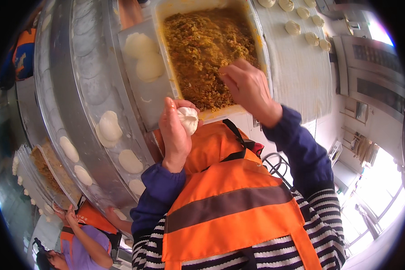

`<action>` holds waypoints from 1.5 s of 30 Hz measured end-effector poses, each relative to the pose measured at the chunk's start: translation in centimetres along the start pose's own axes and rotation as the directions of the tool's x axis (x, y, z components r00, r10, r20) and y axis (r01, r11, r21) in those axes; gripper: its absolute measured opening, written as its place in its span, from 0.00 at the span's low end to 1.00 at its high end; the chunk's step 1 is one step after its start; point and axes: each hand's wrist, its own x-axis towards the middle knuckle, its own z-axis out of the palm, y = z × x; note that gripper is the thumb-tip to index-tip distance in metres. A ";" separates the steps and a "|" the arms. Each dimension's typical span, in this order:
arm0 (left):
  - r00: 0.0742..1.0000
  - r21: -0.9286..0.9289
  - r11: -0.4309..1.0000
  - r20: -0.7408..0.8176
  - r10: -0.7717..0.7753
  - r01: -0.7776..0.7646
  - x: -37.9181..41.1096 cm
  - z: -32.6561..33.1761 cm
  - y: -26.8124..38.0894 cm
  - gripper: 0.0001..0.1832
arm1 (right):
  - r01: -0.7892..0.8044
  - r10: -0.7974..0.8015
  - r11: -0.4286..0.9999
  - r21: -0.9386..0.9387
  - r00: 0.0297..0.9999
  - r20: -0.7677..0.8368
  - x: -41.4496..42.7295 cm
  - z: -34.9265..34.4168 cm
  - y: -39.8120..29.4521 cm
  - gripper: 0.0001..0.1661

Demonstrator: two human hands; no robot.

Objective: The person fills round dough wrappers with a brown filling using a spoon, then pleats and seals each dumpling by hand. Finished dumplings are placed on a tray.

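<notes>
In my left hand (174, 138) rests a pleated white dough bun (189, 120), gathered at the top, with the thumb and fingers around it. An orange-brown smear marks that thumb. My right hand (248, 87) hovers over a plastic tub (219, 114) filled with crumbly yellow-brown filling (206, 50). Its fingers are curled in towards the thumb, and whether they pinch any filling is hidden. Left of the tub, round dough wrappers (150, 67) lie overlapped on a metal board (152, 104).
A metal conveyor (92, 81) carries dough rounds (131, 161) along my left. Several formed buns (293, 27) sit on a cloth-lined tray (300, 81) to the right. Across the conveyor, a co-worker (87, 239) works beside another filling tub (50, 172).
</notes>
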 end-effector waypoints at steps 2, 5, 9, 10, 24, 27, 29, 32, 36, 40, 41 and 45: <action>0.998 -0.085 0.996 0.052 -0.017 0.021 0.7 -0.9 0.1 0.30 | 0.044 -0.040 0.992 -0.119 0.998 0.038 1.1 2.5 3.7 0.05; 0.998 -0.095 0.994 0.048 -0.044 0.048 0.7 -1.5 1.0 0.27 | 0.006 0.017 0.978 -0.206 0.994 0.109 2.1 4.1 4.6 0.03; 0.999 -0.102 0.994 0.042 -0.032 0.036 1.1 -2.4 1.3 0.27 | -0.023 0.063 0.980 -0.199 0.979 0.196 3.3 4.9 2.8 0.04; 0.999 -0.107 0.994 0.045 -0.030 0.034 1.2 -2.4 1.4 0.28 | -0.032 0.089 0.969 -0.243 0.970 0.226 3.7 5.2 2.4 0.05; 0.989 -0.040 0.996 0.121 0.085 -0.081 2.4 -0.2 2.3 0.29 | -0.005 -0.068 0.901 0.434 0.986 0.151 2.2 -0.9 -6.1 0.04; 0.978 0.073 0.984 0.146 0.152 -0.164 2.3 0.9 2.1 0.29 | 0.099 -0.141 0.924 0.370 0.986 0.087 0.9 -0.9 -5.5 0.06; 0.974 0.088 0.981 0.161 0.159 -0.175 2.2 1.7 1.9 0.28 | 0.122 -0.149 0.926 0.357 0.987 0.051 0.3 -1.1 -5.2 0.07; 0.974 0.019 0.992 0.192 0.121 -0.127 1.9 2.9 1.6 0.28 | 0.023 -0.044 0.909 0.417 0.998 0.041 -1.4 -1.8 -5.5 0.10; 0.971 -0.034 0.997 0.226 0.075 -0.069 1.6 4.6 1.1 0.27 | 0.119 -0.107 0.946 0.301 0.993 -0.058 -2.8 -2.3 -4.4 0.11; 0.957 -0.138 0.982 0.276 -0.088 0.130 2.1 5.5 0.4 0.28 | 0.011 -0.011 0.924 0.383 1.000 -0.004 -3.6 -4.5 -3.2 0.19; 0.947 -0.150 0.969 0.286 -0.145 0.194 1.9 6.1 0.7 0.28 | -0.060 0.047 0.906 0.418 0.998 0.043 -3.6 -5.5 -3.1 0.22; 0.886 -0.151 0.933 0.393 -0.247 0.328 1.6 8.7 1.0 0.30 | 0.124 -0.100 0.972 0.199 0.987 -0.130 -4.2 -6.7 -2.3 0.40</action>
